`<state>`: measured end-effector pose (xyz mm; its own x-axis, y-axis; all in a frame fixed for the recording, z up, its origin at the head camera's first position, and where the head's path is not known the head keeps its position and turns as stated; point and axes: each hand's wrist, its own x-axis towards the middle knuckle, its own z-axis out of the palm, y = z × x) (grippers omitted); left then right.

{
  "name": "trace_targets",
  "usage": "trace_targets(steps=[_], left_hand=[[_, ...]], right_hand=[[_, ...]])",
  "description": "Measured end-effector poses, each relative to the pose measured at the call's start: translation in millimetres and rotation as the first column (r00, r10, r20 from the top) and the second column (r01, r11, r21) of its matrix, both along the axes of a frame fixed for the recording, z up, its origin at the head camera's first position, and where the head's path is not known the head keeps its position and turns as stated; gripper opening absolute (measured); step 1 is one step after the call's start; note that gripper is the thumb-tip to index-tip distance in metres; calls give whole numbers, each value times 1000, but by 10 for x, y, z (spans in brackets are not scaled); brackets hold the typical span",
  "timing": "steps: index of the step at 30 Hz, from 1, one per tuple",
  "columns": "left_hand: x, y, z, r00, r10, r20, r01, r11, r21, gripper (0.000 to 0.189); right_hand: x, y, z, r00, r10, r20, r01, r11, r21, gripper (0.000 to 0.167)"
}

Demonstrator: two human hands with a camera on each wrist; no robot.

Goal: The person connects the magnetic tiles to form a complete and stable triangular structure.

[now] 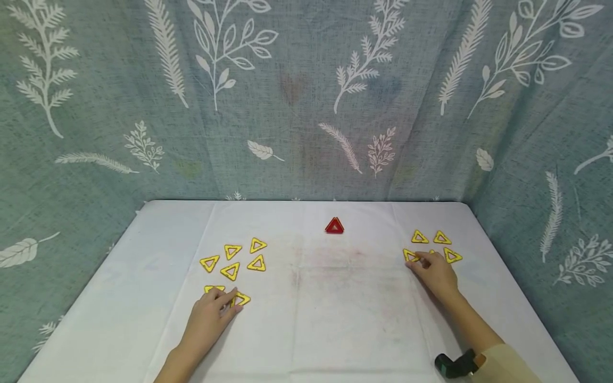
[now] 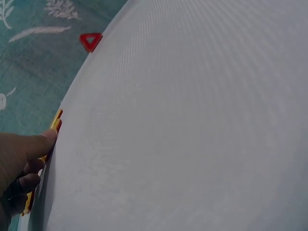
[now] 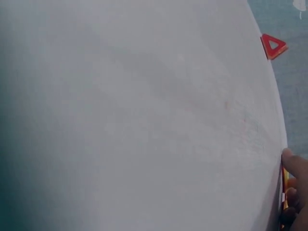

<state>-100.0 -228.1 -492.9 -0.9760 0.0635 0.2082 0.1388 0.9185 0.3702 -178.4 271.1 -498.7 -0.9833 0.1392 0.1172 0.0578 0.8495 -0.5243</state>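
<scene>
My left hand (image 1: 206, 316) pinches a yellow open-centred triangle (image 1: 246, 299) between thumb and fingers at the front of the left group. Another yellow triangle (image 1: 214, 288) lies just beyond its knuckles, partly covered. In the left wrist view the thumb (image 2: 45, 138) presses against a yellow edge. On the right side, my right hand (image 1: 438, 276) grips a yellow triangle (image 1: 406, 254) by its right part, low over the cloth. A second yellow triangle there is mostly hidden behind the fingers, and a third (image 1: 452, 260) lies right of the knuckles.
A red triangle (image 1: 334, 231) sits at the back middle of the white-covered table (image 1: 345, 330). Several more yellow triangles lie spread at left; two others, including one (image 1: 420, 241), are at back right. A leaf-patterned curtain (image 1: 297, 117) encloses the back and sides.
</scene>
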Motion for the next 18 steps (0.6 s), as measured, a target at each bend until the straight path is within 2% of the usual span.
trace_targets(steps=[9, 18], left_hand=[[16, 86, 1, 995, -19, 101, 11, 996, 88, 44], [17, 224, 4, 996, 1, 88, -8, 996, 87, 46]], right_hand=[[96, -72, -25, 999, 38, -19, -39, 995, -90, 47], [225, -196, -43, 996, 81, -46, -86, 989, -119, 43]])
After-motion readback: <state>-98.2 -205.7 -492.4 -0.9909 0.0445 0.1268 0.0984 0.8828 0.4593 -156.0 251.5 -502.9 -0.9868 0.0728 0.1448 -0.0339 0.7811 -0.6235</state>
